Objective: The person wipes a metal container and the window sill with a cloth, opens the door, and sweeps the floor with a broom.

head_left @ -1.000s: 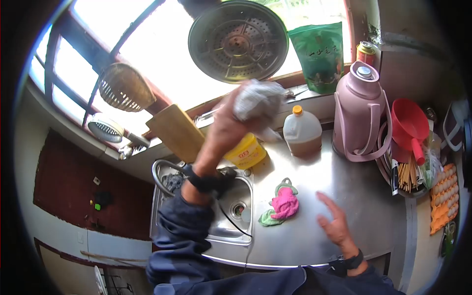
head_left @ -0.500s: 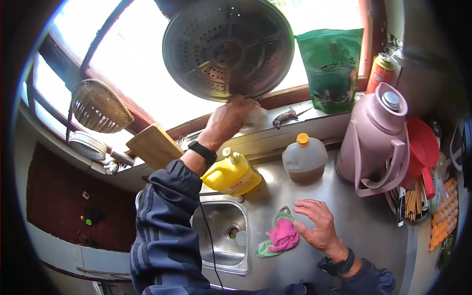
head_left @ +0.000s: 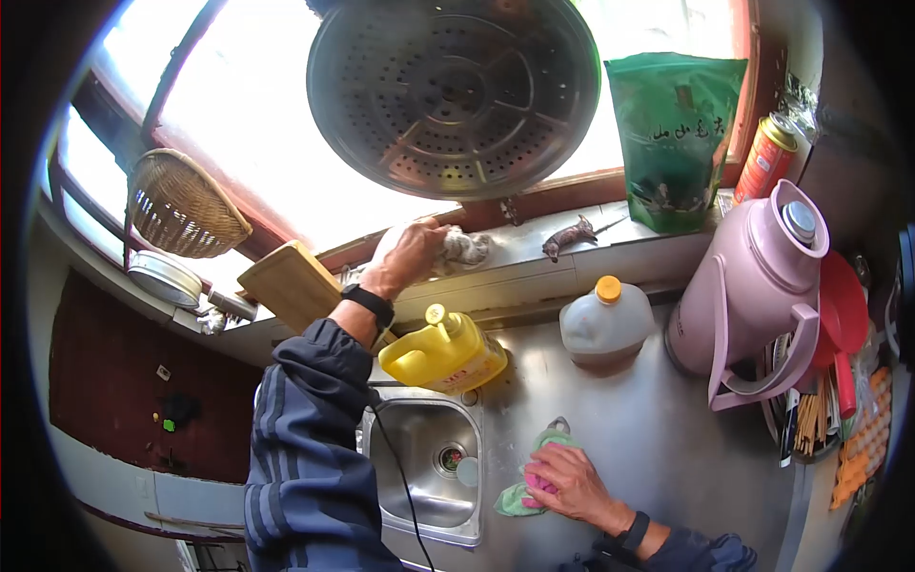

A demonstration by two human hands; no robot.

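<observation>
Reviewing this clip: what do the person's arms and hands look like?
The left hand and right hand are ungloved, each with a black wristband at the wrist. The left sleeve is navy with lighter stripes running lengthwise; the right sleeve, also navy, is partly out of frame.

Left arm [head_left: 310, 419] stretches forward, left grip [head_left: 412, 257] curled; right grip [head_left: 574, 484] lies palm-down.
</observation>
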